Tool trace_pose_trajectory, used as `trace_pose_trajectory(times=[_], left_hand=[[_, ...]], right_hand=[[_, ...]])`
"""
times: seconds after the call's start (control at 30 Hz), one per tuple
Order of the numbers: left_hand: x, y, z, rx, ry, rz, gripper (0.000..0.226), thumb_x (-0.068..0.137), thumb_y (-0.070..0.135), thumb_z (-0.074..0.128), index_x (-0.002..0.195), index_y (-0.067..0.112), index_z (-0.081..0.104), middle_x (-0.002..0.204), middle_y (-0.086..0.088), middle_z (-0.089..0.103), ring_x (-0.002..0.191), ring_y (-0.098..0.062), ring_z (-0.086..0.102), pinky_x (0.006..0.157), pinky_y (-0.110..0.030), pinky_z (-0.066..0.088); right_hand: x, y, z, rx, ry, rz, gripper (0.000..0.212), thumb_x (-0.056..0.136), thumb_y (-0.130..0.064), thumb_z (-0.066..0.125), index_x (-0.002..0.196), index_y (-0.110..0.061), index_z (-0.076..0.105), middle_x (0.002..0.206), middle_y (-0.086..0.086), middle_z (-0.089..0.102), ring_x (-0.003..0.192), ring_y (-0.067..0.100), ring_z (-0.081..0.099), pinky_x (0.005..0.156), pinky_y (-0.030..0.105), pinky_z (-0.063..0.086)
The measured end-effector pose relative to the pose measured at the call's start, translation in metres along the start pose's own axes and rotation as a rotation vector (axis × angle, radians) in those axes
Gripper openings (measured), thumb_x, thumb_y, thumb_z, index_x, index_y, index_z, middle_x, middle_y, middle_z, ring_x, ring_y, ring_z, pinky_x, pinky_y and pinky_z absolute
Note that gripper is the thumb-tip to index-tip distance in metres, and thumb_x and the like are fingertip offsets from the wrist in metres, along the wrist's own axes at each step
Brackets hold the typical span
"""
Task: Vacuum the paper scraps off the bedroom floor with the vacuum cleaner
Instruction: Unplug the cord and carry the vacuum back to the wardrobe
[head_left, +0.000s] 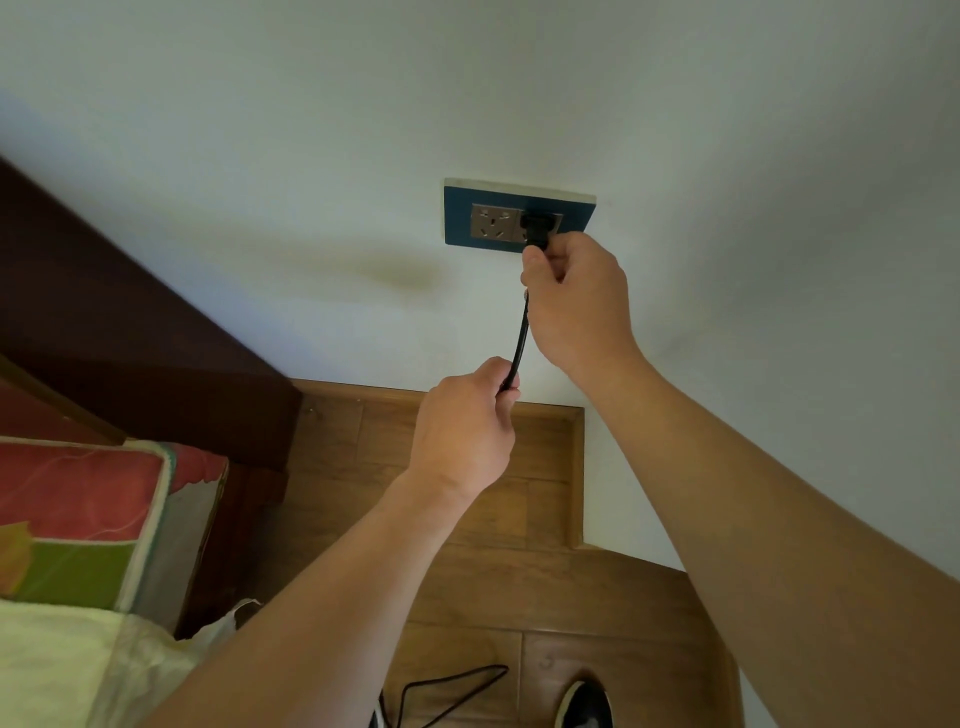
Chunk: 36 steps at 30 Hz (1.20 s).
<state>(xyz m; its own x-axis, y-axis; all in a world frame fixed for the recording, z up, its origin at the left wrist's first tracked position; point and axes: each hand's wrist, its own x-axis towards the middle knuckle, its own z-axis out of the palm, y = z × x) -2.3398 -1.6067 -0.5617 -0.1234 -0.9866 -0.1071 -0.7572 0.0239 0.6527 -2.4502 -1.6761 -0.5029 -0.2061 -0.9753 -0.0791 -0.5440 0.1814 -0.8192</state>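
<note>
Two hands work a black power lead at a blue-framed wall socket plate (458, 223). The right hand (576, 296) pinches the plug (535, 231) between thumb and curled fingers at the plate's right-hand outlet. The left hand (462, 431), below the plate and a little to its left, is closed around the cord (521, 340).

Whether the plug is fully seated cannot be told from this angle. Its pins face into the wall and its cable end points down, away from the plate. From there the cord's long axis runs down and slightly left, nearly taut between the two hands. A slack loop (452, 680) lies on the wooden floor (467, 587) far below the plate, near a shoe (584, 701).

The plug looks like a rigid, light moulded block, best gripped by its body and pushed or pulled squarely in line with the outlet. The cord appears thin, limp and light. It is good for guiding slack, but hauling on it would likely strain the joint at the plug.

The vacuum cleaner itself and any paper scraps are out of view. Patterned bedding (78, 519) sits well down and left of the plate.
</note>
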Motion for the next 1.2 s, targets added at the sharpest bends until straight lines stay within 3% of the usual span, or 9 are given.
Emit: trace_pose_trajectory(times=[0.1,0.27,0.47,0.57,0.67,0.73,0.87,1.03,1.2], left_hand=[[-0.005,0.003,-0.001,-0.001,-0.008,0.004,0.009,0.102,0.018,0.053,0.103,0.016,0.062,0.076,0.009,0.059,0.062,-0.014,0.055,0.055,-0.017,0.036],[-0.013,0.004,-0.009,0.004,-0.004,0.026,0.008,0.103,0.021,0.053,0.106,0.02,0.06,0.085,0.008,0.065,0.074,-0.015,0.067,0.074,-0.028,0.058],[-0.024,0.007,-0.017,-0.02,0.053,0.045,0.005,0.103,0.019,0.054,0.102,0.021,0.059,0.082,0.01,0.062,0.071,-0.012,0.063,0.072,-0.023,0.056],[-0.024,0.008,-0.016,-0.023,0.085,0.069,0.011,0.102,0.018,0.053,0.095,0.025,0.051,0.075,0.012,0.056,0.061,-0.009,0.056,0.061,-0.014,0.043],[-0.045,-0.008,-0.002,0.044,-0.024,0.123,0.019,0.099,0.013,0.054,0.087,0.025,0.045,0.065,0.015,0.047,0.053,-0.001,0.048,0.052,-0.012,0.03],[-0.078,-0.031,0.017,0.06,-0.096,0.101,0.019,0.099,0.013,0.057,0.087,0.027,0.05,0.066,0.016,0.049,0.054,0.001,0.051,0.054,-0.013,0.037],[-0.124,-0.065,0.037,0.01,-0.061,0.003,0.009,0.1,0.016,0.059,0.103,0.019,0.066,0.075,0.019,0.055,0.059,0.001,0.051,0.055,-0.015,0.044],[-0.134,-0.066,0.037,0.018,-0.013,0.031,0.016,0.1,0.014,0.059,0.112,0.014,0.068,0.083,0.01,0.067,0.064,0.0,0.051,0.056,-0.015,0.042],[-0.14,-0.063,0.034,0.013,-0.014,0.06,0.017,0.1,0.015,0.06,0.116,0.015,0.067,0.083,0.008,0.068,0.066,-0.007,0.064,0.06,-0.029,0.057]], right_hand=[[0.002,-0.002,0.001,0.008,-0.014,0.021,0.021,0.106,-0.024,0.052,0.119,-0.012,0.062,0.1,-0.002,0.066,0.093,0.014,0.066,0.073,0.014,0.048],[0.001,-0.007,0.001,0.037,-0.01,0.081,0.023,0.107,-0.022,0.05,0.121,-0.011,0.063,0.108,0.003,0.067,0.102,0.018,0.066,0.089,0.026,0.051],[-0.003,-0.015,-0.001,0.114,0.024,0.201,0.023,0.105,-0.021,0.05,0.101,-0.008,0.069,0.098,0.012,0.069,0.087,0.016,0.064,0.07,0.022,0.05],[-0.008,-0.022,-0.004,0.153,0.024,0.239,0.024,0.105,-0.019,0.051,0.09,-0.01,0.067,0.094,0.013,0.069,0.083,0.017,0.063,0.07,0.025,0.052],[-0.039,-0.016,0.007,0.08,-0.115,0.218,0.02,0.103,-0.017,0.053,0.088,-0.014,0.065,0.087,0.007,0.069,0.079,0.018,0.064,0.07,0.033,0.055],[-0.079,0.004,0.018,0.045,-0.179,0.276,0.019,0.104,-0.018,0.052,0.089,-0.014,0.064,0.083,0.002,0.067,0.072,0.014,0.061,0.063,0.026,0.048],[-0.115,0.048,0.027,0.122,-0.102,0.36,0.019,0.104,-0.022,0.053,0.093,-0.014,0.067,0.084,0.002,0.07,0.07,0.011,0.06,0.063,0.024,0.043],[-0.123,0.055,0.034,0.128,-0.081,0.28,0.018,0.103,-0.024,0.053,0.091,-0.017,0.065,0.085,0.004,0.072,0.076,0.02,0.064,0.074,0.038,0.053],[-0.13,0.054,0.029,0.104,-0.084,0.246,0.016,0.103,-0.028,0.054,0.103,-0.016,0.065,0.093,0.002,0.072,0.087,0.023,0.068,0.084,0.045,0.058]])
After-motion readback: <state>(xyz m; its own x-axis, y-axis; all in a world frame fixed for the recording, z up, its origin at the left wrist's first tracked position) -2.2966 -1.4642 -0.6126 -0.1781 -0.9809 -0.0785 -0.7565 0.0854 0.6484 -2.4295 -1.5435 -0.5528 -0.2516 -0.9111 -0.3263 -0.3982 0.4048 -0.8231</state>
